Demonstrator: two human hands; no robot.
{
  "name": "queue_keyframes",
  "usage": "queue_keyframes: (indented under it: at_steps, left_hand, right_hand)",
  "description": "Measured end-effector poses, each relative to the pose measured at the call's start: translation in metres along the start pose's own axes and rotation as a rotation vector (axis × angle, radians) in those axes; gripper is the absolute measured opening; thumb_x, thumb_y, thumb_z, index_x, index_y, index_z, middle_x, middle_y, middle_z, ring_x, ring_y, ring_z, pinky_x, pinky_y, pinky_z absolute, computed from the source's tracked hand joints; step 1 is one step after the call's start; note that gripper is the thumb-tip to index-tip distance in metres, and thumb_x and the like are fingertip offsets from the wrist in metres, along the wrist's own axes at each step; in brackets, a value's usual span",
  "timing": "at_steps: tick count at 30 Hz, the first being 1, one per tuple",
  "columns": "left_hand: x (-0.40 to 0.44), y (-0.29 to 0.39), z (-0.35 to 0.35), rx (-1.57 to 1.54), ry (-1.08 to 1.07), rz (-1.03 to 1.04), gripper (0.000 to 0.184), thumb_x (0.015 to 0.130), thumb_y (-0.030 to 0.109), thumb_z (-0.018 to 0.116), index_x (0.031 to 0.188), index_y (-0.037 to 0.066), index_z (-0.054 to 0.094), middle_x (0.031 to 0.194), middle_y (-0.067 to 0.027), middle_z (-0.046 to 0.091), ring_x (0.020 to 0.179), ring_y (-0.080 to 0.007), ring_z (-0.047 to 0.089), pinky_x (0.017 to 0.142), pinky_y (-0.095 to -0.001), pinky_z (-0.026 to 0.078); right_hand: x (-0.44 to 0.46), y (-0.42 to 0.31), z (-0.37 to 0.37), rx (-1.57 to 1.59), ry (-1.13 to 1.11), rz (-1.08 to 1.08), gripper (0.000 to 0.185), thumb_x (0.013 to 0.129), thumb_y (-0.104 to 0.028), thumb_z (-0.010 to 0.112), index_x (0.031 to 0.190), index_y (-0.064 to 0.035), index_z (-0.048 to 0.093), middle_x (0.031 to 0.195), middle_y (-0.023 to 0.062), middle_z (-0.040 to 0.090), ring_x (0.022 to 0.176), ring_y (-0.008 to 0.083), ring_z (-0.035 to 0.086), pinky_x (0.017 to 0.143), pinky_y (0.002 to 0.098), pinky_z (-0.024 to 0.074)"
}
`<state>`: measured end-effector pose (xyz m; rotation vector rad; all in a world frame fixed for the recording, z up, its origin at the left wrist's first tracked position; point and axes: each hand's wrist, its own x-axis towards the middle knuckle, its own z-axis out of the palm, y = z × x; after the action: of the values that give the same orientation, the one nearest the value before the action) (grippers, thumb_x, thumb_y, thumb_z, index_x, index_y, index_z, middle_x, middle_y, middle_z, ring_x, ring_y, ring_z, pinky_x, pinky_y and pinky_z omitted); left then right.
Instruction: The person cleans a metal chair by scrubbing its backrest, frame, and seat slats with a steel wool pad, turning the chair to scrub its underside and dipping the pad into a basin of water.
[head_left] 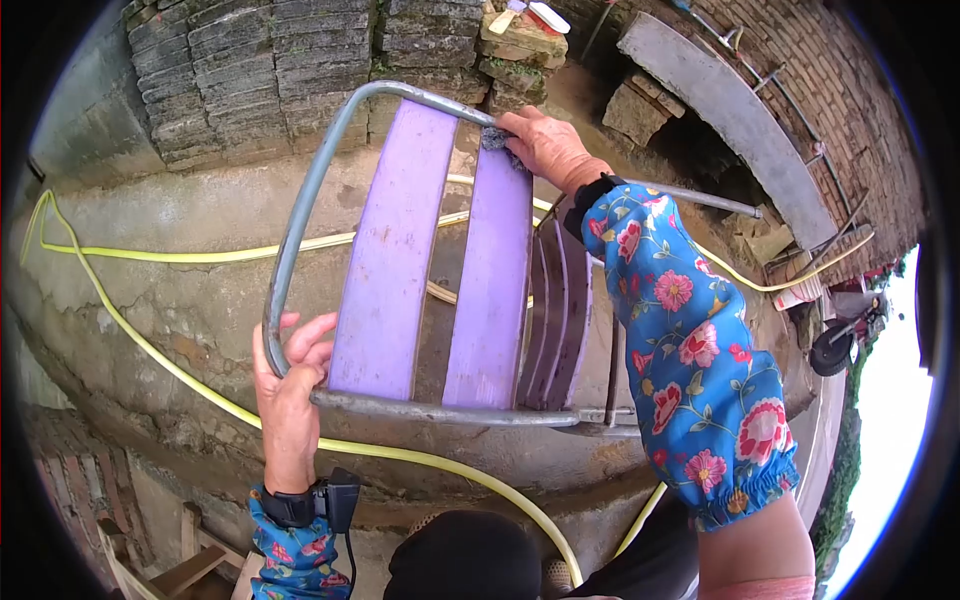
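A metal-framed chair (390, 250) with purple slats is tipped in front of me, its backrest facing up. My left hand (291, 385) grips the grey tube frame (292, 235) at the lower left corner, the thumb lying along the tube. At the top, my right hand (548, 145) is closed on a dark grey scouring pad (496, 138), which presses on the upper end of the second slat (492, 290). Part of the pad is hidden under the fingers. More purple slats (560, 310) of the seat show behind, partly covered by my right sleeve.
A yellow hose (160, 362) winds over the wet concrete ground (190, 300). Stacked grey slabs (235, 75) line the far side, with a brush (505, 18) on top. A curved slab (735, 125) leans at upper right. A wooden stool (185, 570) stands at lower left.
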<state>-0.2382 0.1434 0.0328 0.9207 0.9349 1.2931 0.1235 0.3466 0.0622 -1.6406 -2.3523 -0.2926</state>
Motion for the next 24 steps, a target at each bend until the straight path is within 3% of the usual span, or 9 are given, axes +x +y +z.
queue_keyframes:
  at_steps: [2,5,6,10,12,16,18,21,24]
  left_hand:
    - [-0.003,0.001,0.004,-0.037,0.052,0.001,0.055,0.076,-0.007,0.042,0.129,0.004,0.033,0.121,-0.0220,0.060,0.098,-0.0224,0.064,0.079,-0.0288,0.049]
    - [-0.002,-0.003,-0.006,-0.061,0.043,-0.010,0.056,0.075,-0.007,0.042,0.130,0.003,0.033,0.121,-0.0229,0.059,0.099,-0.0235,0.063,0.083,-0.0319,0.050]
    - [-0.003,-0.006,-0.010,-0.059,0.036,-0.010,0.057,0.075,-0.007,0.042,0.130,0.003,0.033,0.121,-0.0231,0.059,0.099,-0.0237,0.064,0.084,-0.0327,0.050]
    - [0.000,-0.005,-0.004,-0.057,0.054,-0.008,0.056,0.075,-0.007,0.042,0.130,0.002,0.033,0.121,-0.0231,0.059,0.099,-0.0237,0.064,0.085,-0.0328,0.050]
    - [0.000,-0.006,-0.002,-0.068,0.062,0.011,0.056,0.074,-0.006,0.042,0.129,0.001,0.033,0.121,-0.0228,0.059,0.099,-0.0234,0.064,0.084,-0.0318,0.049]
    - [-0.002,-0.003,-0.002,-0.034,0.023,0.008,0.056,0.074,-0.006,0.041,0.129,0.001,0.033,0.122,-0.0232,0.058,0.100,-0.0242,0.063,0.084,-0.0327,0.050]
    - [-0.001,-0.002,0.000,-0.040,0.018,0.012,0.056,0.074,-0.006,0.040,0.129,0.001,0.033,0.122,-0.0232,0.058,0.100,-0.0244,0.063,0.084,-0.0329,0.050]
    - [-0.003,-0.005,0.000,-0.070,0.030,0.007,0.055,0.075,-0.006,0.040,0.129,0.001,0.034,0.122,-0.0232,0.058,0.101,-0.0247,0.063,0.084,-0.0333,0.050]
    - [-0.008,-0.004,-0.001,-0.080,0.057,0.003,0.055,0.075,-0.007,0.039,0.129,0.001,0.034,0.122,-0.0232,0.058,0.101,-0.0250,0.063,0.084,-0.0337,0.050]
  right_hand:
    - [-0.002,-0.004,0.001,0.011,-0.008,0.066,0.023,0.084,-0.019,0.060,0.107,-0.0163,0.065,0.097,0.0130,0.061,0.090,0.0348,0.063,0.081,0.0456,0.0507]
    - [-0.034,-0.029,-0.016,0.174,-0.156,-0.031,0.020,0.083,-0.020,0.062,0.101,-0.0136,0.067,0.097,0.0153,0.061,0.091,0.0358,0.063,0.080,0.0446,0.0502]
    - [-0.058,-0.049,-0.026,0.259,-0.143,-0.157,0.021,0.079,-0.013,0.066,0.099,-0.0094,0.064,0.087,0.0140,0.059,0.084,0.0367,0.061,0.072,0.0440,0.0494]
    - [-0.136,-0.122,-0.069,0.301,-0.421,-0.426,0.026,0.071,-0.007,0.071,0.093,-0.0116,0.059,0.086,0.0100,0.052,0.074,0.0309,0.063,0.062,0.0392,0.0542]
    - [-0.115,-0.101,-0.058,0.241,-0.364,-0.395,0.019,0.073,-0.011,0.070,0.089,-0.0107,0.061,0.087,0.0103,0.054,0.076,0.0315,0.065,0.064,0.0414,0.0540]
    - [-0.025,-0.016,-0.015,-0.160,-0.130,-0.170,0.021,0.078,-0.010,0.061,0.097,-0.0172,0.066,0.097,0.0104,0.059,0.084,0.0327,0.065,0.070,0.0430,0.0532]
    - [-0.017,-0.019,-0.016,-0.161,-0.089,-0.166,0.021,0.078,-0.008,0.060,0.096,-0.0171,0.065,0.097,0.0108,0.059,0.084,0.0331,0.064,0.071,0.0436,0.0528]
    - [-0.057,-0.040,-0.031,0.045,-0.194,-0.393,0.024,0.073,0.001,0.062,0.094,-0.0103,0.060,0.100,0.0090,0.056,0.085,0.0333,0.062,0.072,0.0423,0.0521]
    - [-0.107,-0.090,-0.065,0.130,-0.452,-0.698,0.029,0.056,0.001,0.066,0.083,-0.0070,0.059,0.099,0.0068,0.054,0.088,0.0284,0.060,0.074,0.0393,0.0517]
